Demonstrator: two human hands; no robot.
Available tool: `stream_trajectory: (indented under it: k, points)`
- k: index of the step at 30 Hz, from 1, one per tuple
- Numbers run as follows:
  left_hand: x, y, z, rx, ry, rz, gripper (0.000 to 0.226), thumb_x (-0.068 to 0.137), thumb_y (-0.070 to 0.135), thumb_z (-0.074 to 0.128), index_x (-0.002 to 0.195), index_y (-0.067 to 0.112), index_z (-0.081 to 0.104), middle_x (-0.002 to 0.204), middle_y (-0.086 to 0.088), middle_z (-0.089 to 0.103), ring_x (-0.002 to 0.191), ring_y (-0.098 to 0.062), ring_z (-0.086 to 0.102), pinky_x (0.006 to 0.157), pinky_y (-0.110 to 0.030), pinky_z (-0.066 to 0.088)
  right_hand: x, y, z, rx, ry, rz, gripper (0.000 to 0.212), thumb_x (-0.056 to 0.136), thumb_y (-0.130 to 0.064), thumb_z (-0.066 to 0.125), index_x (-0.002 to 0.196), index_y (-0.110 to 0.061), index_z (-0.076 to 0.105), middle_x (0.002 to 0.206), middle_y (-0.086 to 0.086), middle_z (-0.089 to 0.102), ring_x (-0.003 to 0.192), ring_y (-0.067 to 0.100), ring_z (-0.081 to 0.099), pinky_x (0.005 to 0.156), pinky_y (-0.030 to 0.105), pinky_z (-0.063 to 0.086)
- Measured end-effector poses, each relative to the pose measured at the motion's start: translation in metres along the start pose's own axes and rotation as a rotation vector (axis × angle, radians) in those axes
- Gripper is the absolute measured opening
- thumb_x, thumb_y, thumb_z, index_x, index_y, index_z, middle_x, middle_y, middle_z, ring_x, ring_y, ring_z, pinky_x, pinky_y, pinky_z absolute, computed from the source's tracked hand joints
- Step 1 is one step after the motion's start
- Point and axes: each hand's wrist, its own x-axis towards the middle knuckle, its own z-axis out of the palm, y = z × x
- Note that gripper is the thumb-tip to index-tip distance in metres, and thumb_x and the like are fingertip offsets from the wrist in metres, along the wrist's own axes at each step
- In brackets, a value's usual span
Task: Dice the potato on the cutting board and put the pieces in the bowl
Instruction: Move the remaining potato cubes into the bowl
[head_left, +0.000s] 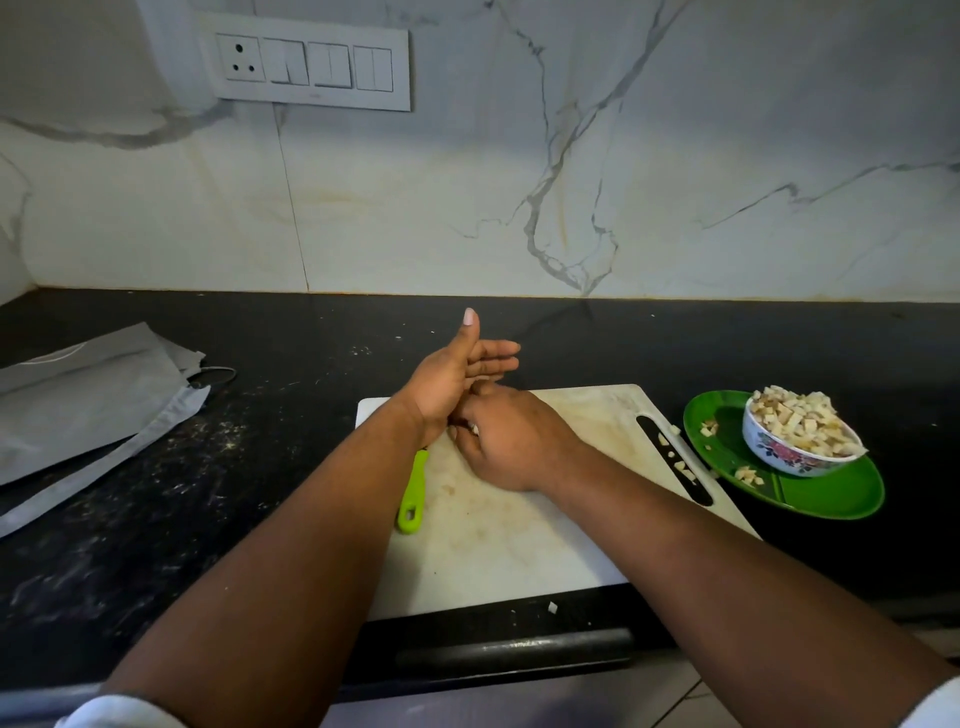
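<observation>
Closest to me are my two bare forearms, white sleeve cuffs just showing at the bottom corners, both reaching out over the white cutting board (519, 545) that lies on the black counter (260, 467). My left hand (462, 376) is above the board's far left corner, palm turned sideways, fingers straight and held together, thumb standing up. My right hand (511, 441) sits just right of it, back toward me, fingers curled in against the left palm; something pale shows between those fingertips, but I cannot tell whether it is a potato piece or whether I am really pinching it. A knife with a lime-green handle (413, 493) lies on the board's left edge, its blade hidden under my left wrist. The board itself carries only stains, plus a few potato bits (675, 460) in and beside its handle slot on the right side. Just right of the board is a green plate (831, 499), and on it stands a floral bowl (795, 447) heaped with diced potato (800, 421); a few stray cubes lie on the plate around the bowl. One lone cube (552, 606) sits on the counter just off the board's near edge. Well left of the board lies a grey folded cloth (88, 400).
</observation>
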Motion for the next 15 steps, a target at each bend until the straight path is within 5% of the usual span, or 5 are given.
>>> stream_trajectory:
  k: [6,9,12,15]
  points:
    - [0.006,-0.006,-0.006,-0.023,0.032,-0.012,0.075,0.08,0.081,0.045,0.119,0.024,0.074,0.119,-0.001,0.077,0.121,-0.018,0.068,0.118,-0.044,0.042,-0.004,-0.008,-0.007,-0.141,0.019,-0.004,0.03,0.098,-0.03,0.045,0.092,-0.012,0.068,0.086,0.01,0.066,0.067,0.019,0.042,0.065,0.031,0.03]
    - [0.006,-0.008,-0.008,0.008,0.026,0.002,0.078,0.077,0.085,0.048,0.12,0.025,0.074,0.119,0.0,0.077,0.118,-0.017,0.07,0.117,-0.045,0.043,-0.011,-0.014,-0.005,-0.118,0.073,0.136,0.029,0.098,-0.026,0.045,0.091,-0.009,0.068,0.086,0.013,0.066,0.068,0.025,0.052,0.062,0.031,0.03]
    - [0.001,0.0,0.002,0.126,0.056,0.132,0.064,0.082,0.082,0.057,0.112,0.029,0.076,0.113,0.002,0.078,0.11,-0.014,0.073,0.109,-0.044,0.051,-0.019,-0.008,-0.006,0.091,0.222,0.385,0.024,0.095,-0.03,0.049,0.079,-0.018,0.062,0.076,0.008,0.063,0.066,0.024,0.053,0.059,0.029,0.031]
    - [-0.016,0.015,0.028,0.154,0.027,0.322,0.031,0.09,0.046,0.064,0.107,0.023,0.075,0.101,0.009,0.079,0.102,-0.004,0.072,0.095,-0.027,0.056,-0.026,0.007,-0.025,0.466,0.303,0.643,0.03,0.093,-0.033,0.053,0.068,-0.017,0.058,0.069,0.002,0.064,0.066,0.023,0.059,0.058,0.028,0.036]
